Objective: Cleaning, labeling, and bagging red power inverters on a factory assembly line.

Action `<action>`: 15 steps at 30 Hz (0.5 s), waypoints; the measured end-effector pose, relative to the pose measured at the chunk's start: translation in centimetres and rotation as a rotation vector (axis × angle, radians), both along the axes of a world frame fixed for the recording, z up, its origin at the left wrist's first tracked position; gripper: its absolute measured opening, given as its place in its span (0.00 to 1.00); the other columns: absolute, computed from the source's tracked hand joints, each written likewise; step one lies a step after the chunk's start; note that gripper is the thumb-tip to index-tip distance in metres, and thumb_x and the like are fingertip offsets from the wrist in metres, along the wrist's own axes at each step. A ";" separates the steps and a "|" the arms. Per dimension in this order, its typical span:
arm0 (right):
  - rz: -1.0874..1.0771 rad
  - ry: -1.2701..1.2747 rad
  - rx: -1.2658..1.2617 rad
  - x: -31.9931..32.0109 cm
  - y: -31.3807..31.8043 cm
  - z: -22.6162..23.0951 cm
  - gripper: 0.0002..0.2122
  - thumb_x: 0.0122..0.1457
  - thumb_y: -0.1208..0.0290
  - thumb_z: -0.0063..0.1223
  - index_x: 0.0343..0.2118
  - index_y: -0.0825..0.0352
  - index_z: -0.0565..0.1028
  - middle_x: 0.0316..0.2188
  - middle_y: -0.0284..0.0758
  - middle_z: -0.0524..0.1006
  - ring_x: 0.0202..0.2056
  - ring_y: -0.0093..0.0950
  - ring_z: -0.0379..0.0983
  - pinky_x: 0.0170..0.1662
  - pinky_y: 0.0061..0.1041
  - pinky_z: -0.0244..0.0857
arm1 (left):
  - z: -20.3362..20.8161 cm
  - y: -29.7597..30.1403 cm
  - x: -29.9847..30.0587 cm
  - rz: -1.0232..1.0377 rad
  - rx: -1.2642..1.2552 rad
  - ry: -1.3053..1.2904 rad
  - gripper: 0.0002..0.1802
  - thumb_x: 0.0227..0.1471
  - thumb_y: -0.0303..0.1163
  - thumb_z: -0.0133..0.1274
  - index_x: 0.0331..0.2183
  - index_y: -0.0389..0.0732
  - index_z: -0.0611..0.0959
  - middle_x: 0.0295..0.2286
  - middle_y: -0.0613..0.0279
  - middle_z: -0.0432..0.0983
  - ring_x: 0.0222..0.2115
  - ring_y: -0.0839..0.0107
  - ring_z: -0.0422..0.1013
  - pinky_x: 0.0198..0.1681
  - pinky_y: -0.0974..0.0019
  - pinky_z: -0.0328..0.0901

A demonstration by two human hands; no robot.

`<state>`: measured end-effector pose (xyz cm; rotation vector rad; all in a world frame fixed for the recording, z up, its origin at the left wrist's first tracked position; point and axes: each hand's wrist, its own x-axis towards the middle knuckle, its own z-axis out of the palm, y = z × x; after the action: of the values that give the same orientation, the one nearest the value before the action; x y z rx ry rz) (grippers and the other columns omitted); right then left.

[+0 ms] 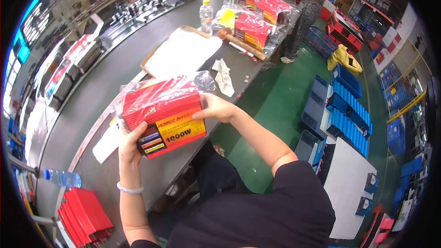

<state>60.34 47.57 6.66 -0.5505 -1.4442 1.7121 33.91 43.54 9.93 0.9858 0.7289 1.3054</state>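
Note:
Held up over the grey bench (117, 174) is a red and yellow printed package (165, 110), block-shaped, with clear plastic film over its ridged red top. My left hand (130, 140) grips its left side, thumb on the printed front and fingers hidden behind. My right hand (216, 109) grips the right end, thumb lying on the front face. Loose film (204, 81) bunches up at the far right corner of the package. Just beyond lies a shallow tray (147, 59) with white sheets (183, 53). A crumpled white cloth (223, 78) is to its right.
More plastic-wrapped red packages (257, 30) stand farther along the bench, beside a yellow-capped bottle (206, 16). Red pieces (87, 216) and a water bottle (64, 178) are at the near left. Another person (305, 14) stands at the far end. Blue crates (345, 80) line the green floor.

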 end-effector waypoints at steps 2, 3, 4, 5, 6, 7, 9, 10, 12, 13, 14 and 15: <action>-0.038 -0.136 -0.015 2.0 -1.0 0.1 0.32 0.46 0.77 0.63 0.56 0.70 0.60 0.49 0.36 0.71 0.50 0.26 0.66 0.55 0.27 0.59 | 0.1 1.4 1.6 -0.039 0.011 0.019 0.32 0.40 0.21 0.60 0.50 0.33 0.68 0.42 0.55 0.73 0.42 0.66 0.72 0.47 0.65 0.66; -0.161 -0.300 -0.030 3.1 -1.8 0.7 0.33 0.45 0.76 0.66 0.55 0.70 0.62 0.48 0.35 0.71 0.49 0.25 0.67 0.53 0.26 0.61 | 0.3 2.0 2.2 -0.069 0.041 0.080 0.33 0.39 0.21 0.61 0.50 0.33 0.68 0.41 0.55 0.74 0.42 0.67 0.72 0.47 0.65 0.66; -0.254 -0.200 0.009 3.8 -2.3 -0.1 0.32 0.43 0.75 0.67 0.53 0.70 0.64 0.47 0.35 0.72 0.48 0.25 0.67 0.52 0.26 0.62 | 0.5 2.8 3.0 -0.097 0.073 0.140 0.34 0.38 0.21 0.61 0.50 0.33 0.69 0.41 0.56 0.74 0.41 0.67 0.72 0.46 0.66 0.66; -0.330 -0.181 0.060 4.4 -2.8 -0.4 0.30 0.44 0.76 0.66 0.52 0.70 0.65 0.46 0.34 0.73 0.48 0.25 0.68 0.52 0.27 0.62 | 0.5 3.8 3.9 -0.127 0.121 0.166 0.34 0.37 0.22 0.62 0.49 0.33 0.69 0.40 0.56 0.74 0.40 0.68 0.72 0.46 0.66 0.66; -0.405 -0.162 0.112 5.2 -3.2 -0.5 0.29 0.44 0.77 0.65 0.51 0.69 0.67 0.45 0.34 0.74 0.47 0.26 0.69 0.51 0.28 0.62 | 0.7 4.8 4.9 -0.156 0.168 0.192 0.35 0.36 0.22 0.63 0.49 0.33 0.69 0.40 0.57 0.74 0.39 0.69 0.72 0.45 0.66 0.67; -0.418 -0.166 0.120 6.0 -3.4 -0.5 0.29 0.44 0.77 0.65 0.51 0.69 0.67 0.45 0.34 0.74 0.47 0.26 0.69 0.51 0.28 0.62 | 1.4 5.6 5.7 -0.190 0.101 0.272 0.34 0.36 0.23 0.64 0.48 0.33 0.70 0.39 0.56 0.74 0.39 0.70 0.72 0.44 0.67 0.67; -0.535 -0.065 0.038 7.9 -4.0 -0.5 0.31 0.44 0.77 0.66 0.52 0.70 0.64 0.47 0.35 0.72 0.48 0.24 0.68 0.52 0.27 0.61 | 1.8 7.5 8.6 -0.225 0.132 0.347 0.35 0.38 0.26 0.65 0.49 0.32 0.69 0.39 0.56 0.75 0.35 0.71 0.74 0.38 0.70 0.69; -0.596 -0.013 0.054 8.6 -4.2 -0.5 0.28 0.45 0.78 0.64 0.51 0.71 0.66 0.45 0.35 0.73 0.47 0.25 0.68 0.52 0.27 0.61 | 1.7 8.6 9.8 -0.263 0.116 0.421 0.37 0.39 0.27 0.65 0.51 0.31 0.67 0.39 0.56 0.75 0.33 0.71 0.74 0.35 0.71 0.70; -0.658 0.033 0.022 10.4 -4.1 -1.1 0.26 0.46 0.77 0.63 0.50 0.71 0.67 0.45 0.36 0.73 0.47 0.26 0.69 0.53 0.27 0.61 | 1.8 9.7 12.0 -0.035 0.440 0.858 0.47 0.39 0.35 0.66 0.57 0.33 0.59 0.40 0.53 0.74 0.36 0.64 0.74 0.39 0.66 0.70; -0.717 0.035 0.013 11.4 -3.9 -1.3 0.26 0.48 0.75 0.62 0.51 0.71 0.66 0.46 0.36 0.73 0.47 0.27 0.69 0.53 0.27 0.61 | 2.6 9.4 12.7 -0.232 0.293 0.549 0.56 0.38 0.44 0.67 0.60 0.38 0.52 0.46 0.44 0.69 0.49 0.55 0.67 0.50 0.57 0.63; -0.784 0.077 0.036 12.2 -3.6 -1.8 0.27 0.48 0.75 0.62 0.51 0.71 0.65 0.46 0.37 0.73 0.47 0.27 0.70 0.52 0.27 0.62 | 2.6 9.6 12.4 -0.221 0.289 0.549 0.56 0.38 0.44 0.67 0.60 0.38 0.52 0.46 0.44 0.69 0.49 0.55 0.67 0.50 0.57 0.63; -0.843 0.089 0.010 12.6 -3.6 -1.6 0.26 0.48 0.75 0.62 0.51 0.71 0.65 0.46 0.37 0.73 0.47 0.28 0.70 0.51 0.28 0.62 | 2.2 9.9 11.9 -0.068 0.437 0.696 0.56 0.37 0.46 0.67 0.60 0.40 0.52 0.49 0.42 0.65 0.52 0.53 0.62 0.54 0.55 0.59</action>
<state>72.97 43.97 5.10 -0.9046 -0.9414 1.0340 45.78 53.41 12.13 1.8504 0.9327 1.0732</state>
